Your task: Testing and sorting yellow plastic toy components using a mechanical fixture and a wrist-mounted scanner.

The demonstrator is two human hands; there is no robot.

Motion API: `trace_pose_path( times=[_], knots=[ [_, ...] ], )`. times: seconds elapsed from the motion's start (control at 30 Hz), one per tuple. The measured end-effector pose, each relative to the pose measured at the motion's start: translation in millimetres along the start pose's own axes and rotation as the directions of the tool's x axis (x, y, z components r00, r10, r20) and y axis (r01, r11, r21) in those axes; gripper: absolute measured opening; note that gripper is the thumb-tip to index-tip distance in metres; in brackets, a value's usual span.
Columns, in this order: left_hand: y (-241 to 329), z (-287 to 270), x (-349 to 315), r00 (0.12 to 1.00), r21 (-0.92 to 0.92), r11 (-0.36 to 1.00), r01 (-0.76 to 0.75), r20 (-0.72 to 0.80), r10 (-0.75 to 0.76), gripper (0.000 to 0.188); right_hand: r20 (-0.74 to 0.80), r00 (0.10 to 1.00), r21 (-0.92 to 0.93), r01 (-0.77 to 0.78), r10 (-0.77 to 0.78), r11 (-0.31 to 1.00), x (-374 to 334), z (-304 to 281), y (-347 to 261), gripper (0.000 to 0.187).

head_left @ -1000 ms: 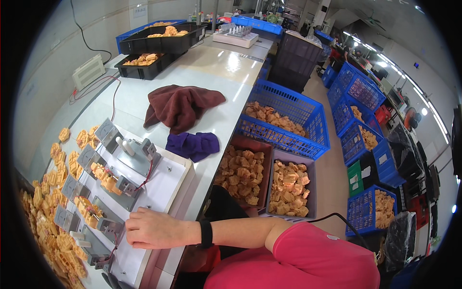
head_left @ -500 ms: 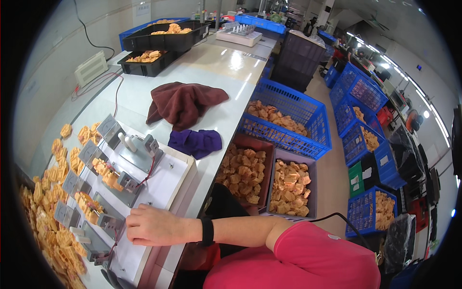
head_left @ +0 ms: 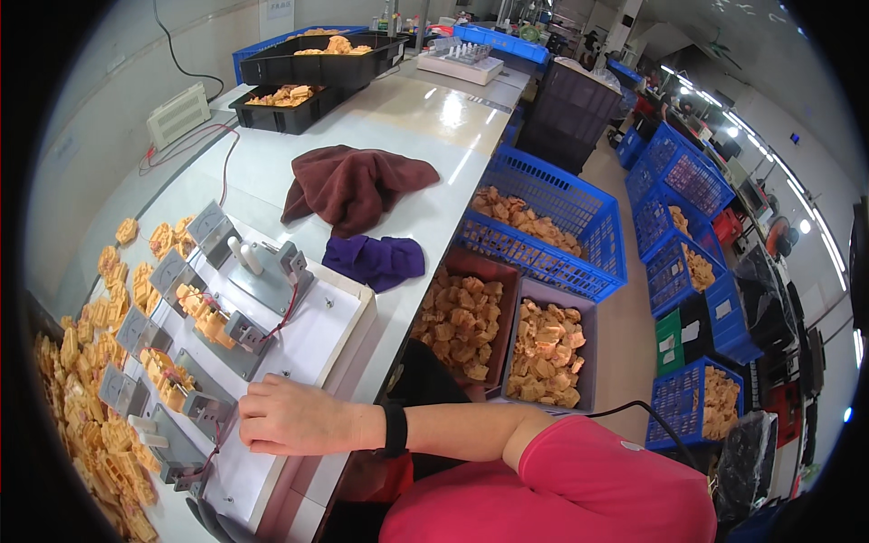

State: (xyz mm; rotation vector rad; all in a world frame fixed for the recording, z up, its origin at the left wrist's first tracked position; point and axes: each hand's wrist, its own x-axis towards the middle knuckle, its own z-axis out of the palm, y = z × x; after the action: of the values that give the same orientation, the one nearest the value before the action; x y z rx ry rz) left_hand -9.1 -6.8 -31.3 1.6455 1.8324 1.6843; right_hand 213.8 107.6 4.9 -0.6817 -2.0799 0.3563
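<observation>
My right hand (head_left: 291, 418), with a black wristband, is closed at the near edge of a white test board (head_left: 317, 337). Its fingers curl downward beside a grey clamp block (head_left: 206, 409), hiding whatever they hold. At the lower edge, dark grey finger shapes (head_left: 215, 522) look like my gloved left hand, stretched out beside the board; the rest is cut off. The board carries several grey stations with slanted meters (head_left: 143, 331). Two stations hold yellow plastic gear housings (head_left: 206, 315) (head_left: 167, 380); two others show white posts (head_left: 244, 255) (head_left: 148, 431).
Loose yellow housings (head_left: 86, 416) heap along the board's left side. Farther up the table lie a purple cloth (head_left: 375, 261), a brown cloth (head_left: 353, 185) and black trays (head_left: 317, 63). Filled crates (head_left: 552, 398) and a blue basket (head_left: 593, 271) stand right of the table.
The whole view has shifted slightly, moving the table contents a little right and down in places. My right hand stays closed by the board's edge; the grey fingers show a bit more.
</observation>
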Motion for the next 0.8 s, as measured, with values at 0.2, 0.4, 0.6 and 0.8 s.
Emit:
trace_pose_path(
  times=[0.2, 0.4, 0.6, 0.8],
  knots=[
    [3, 1, 1, 1.0, -0.002, 1.0, 0.007, -0.007, -0.007, 0.043, 0.004, 1.0, -0.023, 0.016, -0.016, 1.0, 2, -2, -1, 0.012],
    [10, 5, 1, 0.994, -0.043, 0.993, 0.108, -0.017, -0.109, 0.045, 0.008, 0.999, -0.032, 0.031, -0.031, 0.999, 0, -3, 1, 0.012],
    [15, 5, 0, 0.981, -0.064, 0.98, 0.19, -0.02, -0.191, 0.048, -0.002, 1.0, -0.045, 0.03, -0.03, 0.999, -1, -3, 1, 0.012],
    [-18, -14, -4, 0.978, 0.014, 0.978, 0.207, -0.025, -0.206, 0.046, 0.05, 0.998, 0.002, 0.05, -0.05, 0.999, 7, -5, -5, 0.012]
  ],
)
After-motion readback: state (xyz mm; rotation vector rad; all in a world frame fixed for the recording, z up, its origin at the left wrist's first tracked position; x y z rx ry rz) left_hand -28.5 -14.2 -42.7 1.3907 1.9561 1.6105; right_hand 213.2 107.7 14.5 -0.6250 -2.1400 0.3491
